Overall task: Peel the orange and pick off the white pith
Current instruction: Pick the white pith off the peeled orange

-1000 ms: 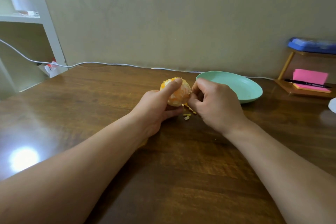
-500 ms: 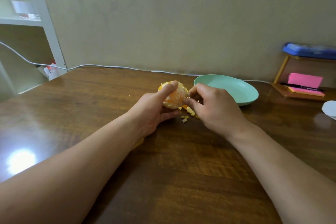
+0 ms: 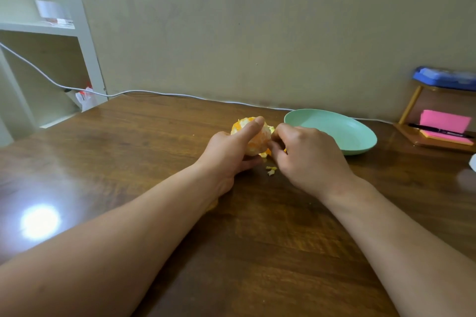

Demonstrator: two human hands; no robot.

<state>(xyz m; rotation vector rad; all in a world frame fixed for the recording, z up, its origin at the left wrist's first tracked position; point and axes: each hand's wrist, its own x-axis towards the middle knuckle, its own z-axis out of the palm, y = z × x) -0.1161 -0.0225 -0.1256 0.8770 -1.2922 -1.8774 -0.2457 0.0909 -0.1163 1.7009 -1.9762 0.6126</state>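
The orange [image 3: 253, 140], mostly peeled and pale with pith, is held close over the table [image 3: 154, 141] in your left grip [image 3: 229, 154]. The fingers curl under it and the thumb [image 3: 251, 127] lies across its top. Your right grip [image 3: 306, 157] meets the orange's right side, fingers curled and tips pinching at its surface; exactly what they pinch is hidden. Just nearer you than the two grips, small peel scraps [image 3: 271, 170] lie on the table. Just beside your right grip, on its right, stands a green plate [image 3: 334, 134]. Farther right are pink sticky notes [image 3: 444, 122] and a black pen [image 3: 438, 132].
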